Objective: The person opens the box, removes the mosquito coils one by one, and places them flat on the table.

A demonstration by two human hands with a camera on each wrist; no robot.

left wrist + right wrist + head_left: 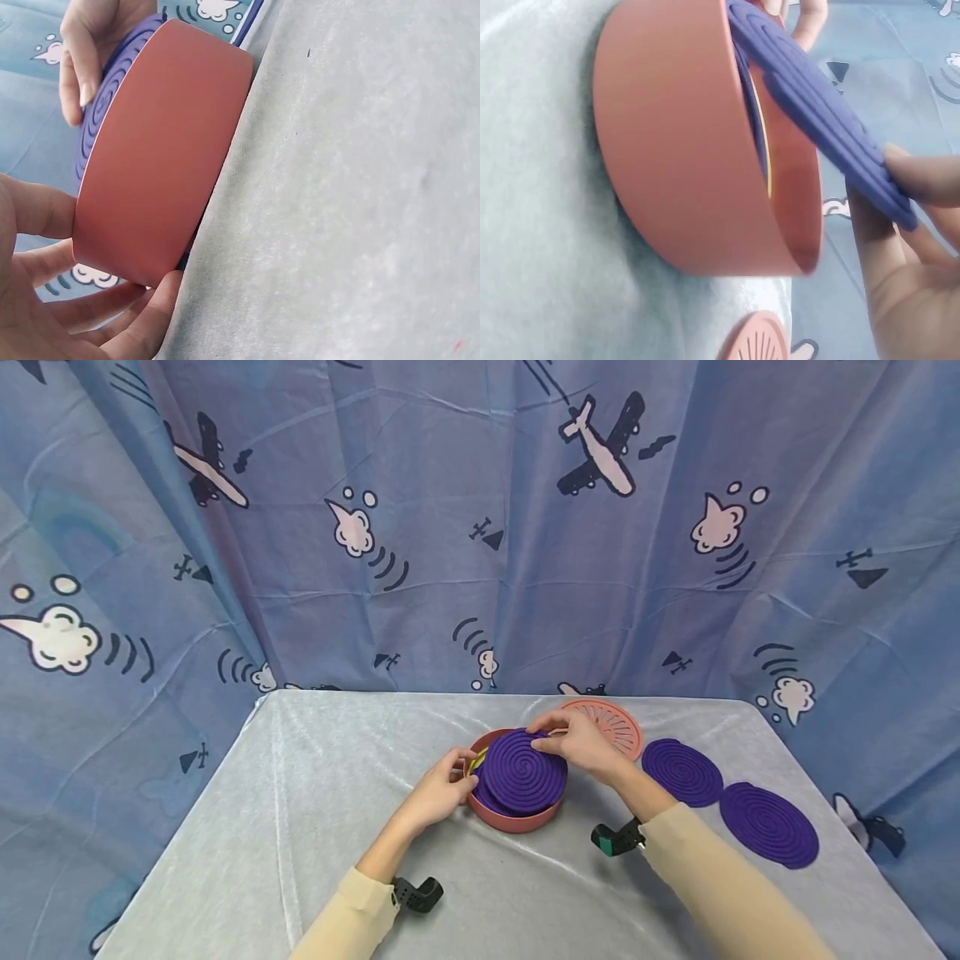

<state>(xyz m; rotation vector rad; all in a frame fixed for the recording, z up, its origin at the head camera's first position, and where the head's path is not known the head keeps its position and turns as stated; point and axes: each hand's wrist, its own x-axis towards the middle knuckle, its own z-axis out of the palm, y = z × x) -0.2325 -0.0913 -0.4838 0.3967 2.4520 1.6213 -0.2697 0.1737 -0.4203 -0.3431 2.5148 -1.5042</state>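
Observation:
A round terracotta-coloured box stands on the table with purple spiral coils inside. My right hand pinches the far right edge of the top purple spiral coil between thumb and fingers. That coil is tilted, its right side raised above the rim, as the right wrist view shows. Another purple coil lies under it, and a yellow edge shows at the left inside. My left hand holds the left side of the box, thumb at the rim and fingers along the wall.
A slotted pink lid lies behind my right hand. To the right are two more purple coils, one farther back and one nearer. A pale cloth covers the table; a patterned blue curtain hangs behind.

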